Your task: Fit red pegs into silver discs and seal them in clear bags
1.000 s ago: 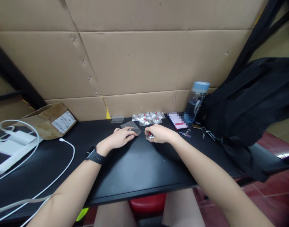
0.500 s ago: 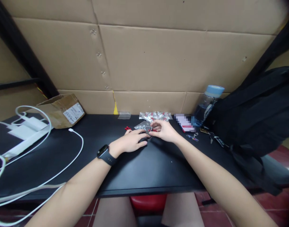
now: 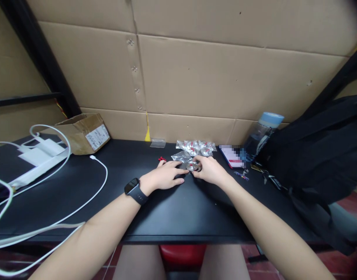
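A round silvery disc with a red middle [image 3: 191, 166] lies at the near end of a clear plastic bag [image 3: 180, 156]. My right hand [image 3: 209, 170] curls its thumb and fingers round the disc's right edge. My left hand [image 3: 166, 175], with a dark watch on its wrist, rests palm down with fingers stretched out. Its fingertips reach the bag and the disc's left side. Just behind are several similar discs in clear packets [image 3: 196, 147]. A small red thing [image 3: 162, 159] shows beyond the left hand, partly covered by it.
An open cardboard box [image 3: 85, 134] and a white power strip [image 3: 39, 165] with white cables are on the left. On the right stand a blue-lidded bottle [image 3: 264, 132] and a black backpack [image 3: 318, 147]. A phone [image 3: 232, 156] and keys [image 3: 266, 177] lie near them.
The view has tilted and shifted slightly, so everything sits a little further right. The disc by my right hand now faces up and shows its red middle; before, the fingers mostly hid it.
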`<state>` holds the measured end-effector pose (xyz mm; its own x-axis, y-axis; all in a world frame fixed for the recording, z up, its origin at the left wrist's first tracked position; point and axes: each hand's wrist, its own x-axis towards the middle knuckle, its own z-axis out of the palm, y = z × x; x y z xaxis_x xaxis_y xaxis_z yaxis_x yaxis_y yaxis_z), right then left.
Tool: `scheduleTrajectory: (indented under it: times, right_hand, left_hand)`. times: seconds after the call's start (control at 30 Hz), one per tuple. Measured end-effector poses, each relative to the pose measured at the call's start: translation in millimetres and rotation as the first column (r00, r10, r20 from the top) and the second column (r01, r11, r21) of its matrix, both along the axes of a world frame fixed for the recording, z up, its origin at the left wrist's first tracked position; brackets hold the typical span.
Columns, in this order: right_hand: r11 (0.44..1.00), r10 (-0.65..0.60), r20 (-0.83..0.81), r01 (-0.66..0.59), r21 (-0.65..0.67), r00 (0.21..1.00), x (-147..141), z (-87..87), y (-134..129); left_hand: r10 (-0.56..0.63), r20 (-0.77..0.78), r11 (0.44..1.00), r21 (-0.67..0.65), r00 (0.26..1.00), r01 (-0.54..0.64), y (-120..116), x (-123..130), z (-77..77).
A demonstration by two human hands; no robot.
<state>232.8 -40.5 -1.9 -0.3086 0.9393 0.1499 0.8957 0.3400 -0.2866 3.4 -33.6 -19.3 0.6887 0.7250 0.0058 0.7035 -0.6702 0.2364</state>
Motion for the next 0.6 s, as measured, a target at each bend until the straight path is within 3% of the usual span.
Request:
scheduleTrajectory:
  times: [0.13, 0.2, 0.4, 0.6]
  right_hand:
    - [0.975, 0.216, 0.029, -0.217, 0.035, 0.976, 6.4, -6.2, 8.8]
    - [0.965, 0.258, 0.074, -0.261, 0.028, 0.963, 9.9, -7.5, 12.1]
    - [0.974, 0.219, 0.066, -0.213, -0.078, 0.974, 20.7, 0.4, 8.9]
    - [0.970, 0.241, 0.010, -0.241, -0.040, 0.970, 15.3, -7.7, 11.0]
  left_hand:
    - [-0.052, 0.020, 0.998, -0.032, 0.998, 0.053, 0.4, -0.8, 0.4]
    - [-0.065, 0.019, 0.997, -0.028, 0.998, 0.066, 1.6, -1.0, 0.1]
    - [0.027, -0.079, 1.000, -0.001, 0.996, -0.027, 1.7, -2.0, 3.6]
    - [-0.031, -0.075, 0.999, -0.043, 0.997, 0.028, 1.4, -5.7, 5.2]
